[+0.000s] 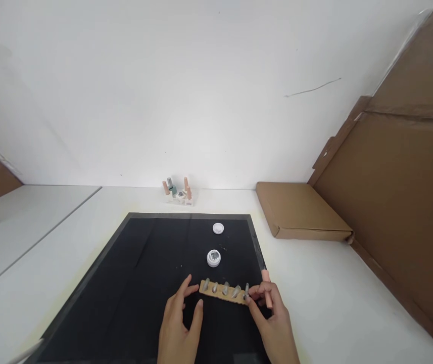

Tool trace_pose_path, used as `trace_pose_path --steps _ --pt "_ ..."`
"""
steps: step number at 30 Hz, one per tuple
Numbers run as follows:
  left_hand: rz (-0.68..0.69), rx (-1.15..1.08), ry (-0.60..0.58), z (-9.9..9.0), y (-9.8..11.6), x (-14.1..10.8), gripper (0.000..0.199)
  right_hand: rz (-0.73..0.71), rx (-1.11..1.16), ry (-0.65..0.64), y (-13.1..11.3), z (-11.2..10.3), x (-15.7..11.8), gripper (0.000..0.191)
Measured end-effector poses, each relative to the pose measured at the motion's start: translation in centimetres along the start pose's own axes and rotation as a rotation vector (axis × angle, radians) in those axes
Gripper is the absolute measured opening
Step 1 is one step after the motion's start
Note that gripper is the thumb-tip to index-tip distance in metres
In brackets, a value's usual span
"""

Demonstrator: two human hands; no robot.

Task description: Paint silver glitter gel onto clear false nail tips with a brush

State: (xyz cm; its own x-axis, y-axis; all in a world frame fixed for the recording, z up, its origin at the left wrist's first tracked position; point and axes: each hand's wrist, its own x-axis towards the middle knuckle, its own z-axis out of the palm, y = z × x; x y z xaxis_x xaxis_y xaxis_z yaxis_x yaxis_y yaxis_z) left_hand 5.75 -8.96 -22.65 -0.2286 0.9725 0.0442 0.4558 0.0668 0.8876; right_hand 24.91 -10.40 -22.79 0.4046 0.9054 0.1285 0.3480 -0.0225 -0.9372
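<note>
A tan strip [220, 297] with several greyish, glittery false nails [226, 288] standing along it lies on the black mat. My right hand [273, 318] pinches the false nail [246, 290] at the strip's right end with thumb and fingertips. A peach-coloured stick-like handle [265, 277], perhaps a nail polish cap, is tucked between that hand's fingers; its lower end is partly hidden. Beside the strip's left end is my left hand [181, 326], thumb and fingers apart, holding nothing. Beyond the strip sits an open white jar [213, 259] with silvery contents, and its white lid [218, 228] lies farther back.
Several polish bottles [188, 197] stand in a clear holder near the wall. On the right, a flat cardboard box [303, 210] rests on the white table [315, 288] by a tall cardboard panel [401, 202]. The black mat [144, 283] has dark grey borders.
</note>
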Motion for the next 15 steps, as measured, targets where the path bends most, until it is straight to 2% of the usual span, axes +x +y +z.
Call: trace_pose_path --steps 4,15 --pt "-0.019 -0.002 -0.034 0.22 0.11 -0.1 0.052 0.002 -0.022 -0.025 -0.01 0.07 0.06 0.018" --pt "-0.004 0.022 0.003 0.21 0.07 -0.3 0.05 -0.006 -0.092 -0.051 -0.68 0.27 0.04 0.015"
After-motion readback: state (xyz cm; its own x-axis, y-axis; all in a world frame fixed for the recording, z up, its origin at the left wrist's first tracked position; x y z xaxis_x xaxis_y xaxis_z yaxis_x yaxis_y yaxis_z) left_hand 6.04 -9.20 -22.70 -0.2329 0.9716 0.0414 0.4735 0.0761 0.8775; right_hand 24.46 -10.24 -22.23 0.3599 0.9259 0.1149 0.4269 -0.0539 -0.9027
